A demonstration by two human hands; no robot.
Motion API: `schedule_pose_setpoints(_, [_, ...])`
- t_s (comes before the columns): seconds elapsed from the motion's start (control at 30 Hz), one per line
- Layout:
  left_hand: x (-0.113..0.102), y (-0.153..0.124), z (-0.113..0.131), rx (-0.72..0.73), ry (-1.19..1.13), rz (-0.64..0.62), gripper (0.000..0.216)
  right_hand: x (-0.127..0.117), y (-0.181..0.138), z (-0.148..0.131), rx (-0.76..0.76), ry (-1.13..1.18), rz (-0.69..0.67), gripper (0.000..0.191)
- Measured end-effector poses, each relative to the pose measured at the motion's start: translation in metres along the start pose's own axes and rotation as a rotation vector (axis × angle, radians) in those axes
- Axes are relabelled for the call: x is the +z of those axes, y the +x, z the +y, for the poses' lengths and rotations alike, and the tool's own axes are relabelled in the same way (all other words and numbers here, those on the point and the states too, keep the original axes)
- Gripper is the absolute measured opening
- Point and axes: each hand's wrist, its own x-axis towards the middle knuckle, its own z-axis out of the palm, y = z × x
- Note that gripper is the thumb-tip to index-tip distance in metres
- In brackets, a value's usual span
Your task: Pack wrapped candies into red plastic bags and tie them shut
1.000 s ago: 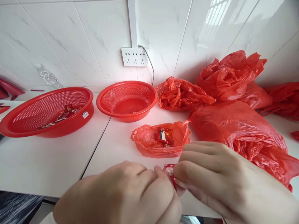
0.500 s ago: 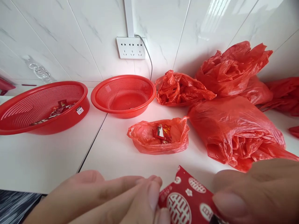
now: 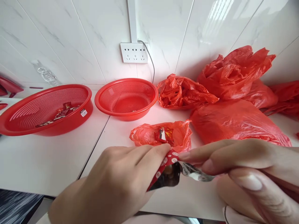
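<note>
Red patterned packet (image 3: 165, 168), open with dark inside showing, is above the white table (image 3: 112, 149), just nearside of the open red bag (image 3: 141, 133), its body clasped by the left hand (image 3: 114, 180), the silvery strip (image 3: 197, 173) at its mouth grasped by the right hand (image 3: 254, 165).

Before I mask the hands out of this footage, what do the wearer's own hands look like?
The left hand and the right hand are both bare, with no glove, ring or bracelet showing. Pale cloth with a thin dark line shows at bottom right; whether it is a sleeve, I cannot tell.
</note>
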Motion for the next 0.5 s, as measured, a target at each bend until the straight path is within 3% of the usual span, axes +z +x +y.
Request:
schedule_pose_setpoints(0.1, [0.002,0.000,0.002,-0.024,-0.055,-0.057,0.014,0.007,-0.003,0.001,0.007,-0.034,0.013,0.022])
schedule_pose_setpoints(0.3, [0.004,0.003,-0.001,-0.045,-0.116,-0.082,0.015,0.008,-0.004,0.014,0.105,0.075,-0.050,0.019])
schedule_pose_setpoints(0.5, [0.005,0.004,-0.002,-0.034,-0.112,-0.086,0.010,0.010,0.002,0.015,0.058,0.090,-0.060,0.019])
